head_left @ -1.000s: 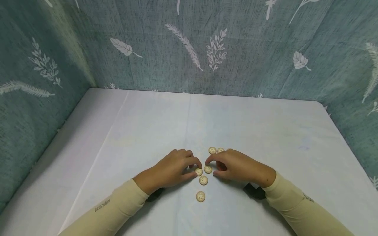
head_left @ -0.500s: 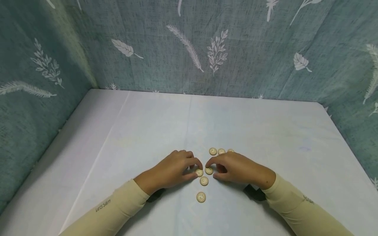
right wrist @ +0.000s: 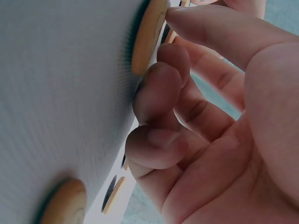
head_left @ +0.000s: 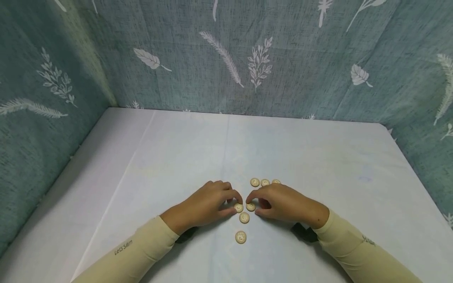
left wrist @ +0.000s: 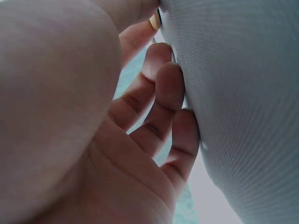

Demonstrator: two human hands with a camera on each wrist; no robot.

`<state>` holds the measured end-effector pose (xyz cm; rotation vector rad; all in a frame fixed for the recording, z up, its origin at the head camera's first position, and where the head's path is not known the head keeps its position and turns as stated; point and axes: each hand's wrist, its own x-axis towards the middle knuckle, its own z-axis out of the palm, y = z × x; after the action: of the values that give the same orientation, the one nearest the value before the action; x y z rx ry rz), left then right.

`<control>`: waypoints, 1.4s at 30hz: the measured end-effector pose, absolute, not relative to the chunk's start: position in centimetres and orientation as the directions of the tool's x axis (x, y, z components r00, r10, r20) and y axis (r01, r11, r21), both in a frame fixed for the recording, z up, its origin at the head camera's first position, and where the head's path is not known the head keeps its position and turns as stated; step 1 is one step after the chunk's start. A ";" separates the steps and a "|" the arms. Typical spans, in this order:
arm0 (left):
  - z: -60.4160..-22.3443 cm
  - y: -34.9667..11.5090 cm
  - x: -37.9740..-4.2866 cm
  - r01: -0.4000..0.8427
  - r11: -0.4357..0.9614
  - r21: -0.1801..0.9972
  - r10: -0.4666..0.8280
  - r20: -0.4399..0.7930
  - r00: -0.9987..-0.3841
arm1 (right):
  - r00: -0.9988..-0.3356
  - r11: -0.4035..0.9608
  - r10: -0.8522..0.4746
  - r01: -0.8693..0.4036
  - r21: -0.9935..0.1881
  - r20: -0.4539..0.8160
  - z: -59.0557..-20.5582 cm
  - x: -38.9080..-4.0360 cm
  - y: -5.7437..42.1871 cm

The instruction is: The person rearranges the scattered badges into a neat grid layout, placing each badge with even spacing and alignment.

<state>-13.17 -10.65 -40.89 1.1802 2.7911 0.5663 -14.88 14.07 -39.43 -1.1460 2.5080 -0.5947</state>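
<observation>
The left hand (head_left: pixel 212 199) pinches a round, light wooden button (head_left: pixel 238 208) between index finger and thumb at the table's middle. In the left wrist view its other fingers (left wrist: pixel 170 86) are bent with their tips against the white cloth. Just to the right, the right hand (head_left: pixel 283 202) has its index fingertip on the far edge of another wooden button (head_left: pixel 251 207), with the thumb tip by the near right edge. Its remaining fingers (right wrist: pixel 159 93) curl inward in the right wrist view. Between the hands, slightly nearer the person, lies a third button (head_left: pixel 244 217).
Another button (head_left: pixel 240 237) lies nearer the person. Behind the right hand a row of three includes a left button (head_left: pixel 255 182), a middle one (head_left: pixel 265 182) and a partly covered one (head_left: pixel 276 182). White cloth (head_left: pixel 177 149) covers the table; a leaf-patterned green curtain (head_left: pixel 184 59) hangs behind it.
The right hand's index finger has drawn its button slightly toward the person, level with the left hand's button. The left hand has stayed in place; the head view shifted a little.
</observation>
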 end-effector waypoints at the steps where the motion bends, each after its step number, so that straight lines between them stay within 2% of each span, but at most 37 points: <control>1: -40.9 -10.6 -13.2 0.682 0.639 0.355 0.704 0.086 -0.705 | -0.627 0.589 -0.772 -0.641 -0.492 -0.106 -39.5 -14.9 14.1; 15: -40.8 -10.6 -13.2 0.683 0.641 0.351 0.699 0.101 -0.708 | -0.622 0.579 -0.778 -0.652 -0.489 -0.091 -39.4 -14.9 13.9; 25: -40.7 -10.4 -13.2 0.675 0.647 0.354 0.698 0.083 -0.712 | -0.633 0.617 -0.757 -0.612 -0.495 -0.162 -39.6 -14.7 14.0; 42: -40.9 -10.4 -13.1 0.674 0.646 0.357 0.694 0.091 -0.714 | -0.651 0.646 -0.739 -0.608 -0.461 -0.176 -39.9 -14.6 13.9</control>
<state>-13.14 -10.40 -40.94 1.1652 2.8012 0.5732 -14.58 13.90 -39.87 -1.0714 2.5181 -0.5209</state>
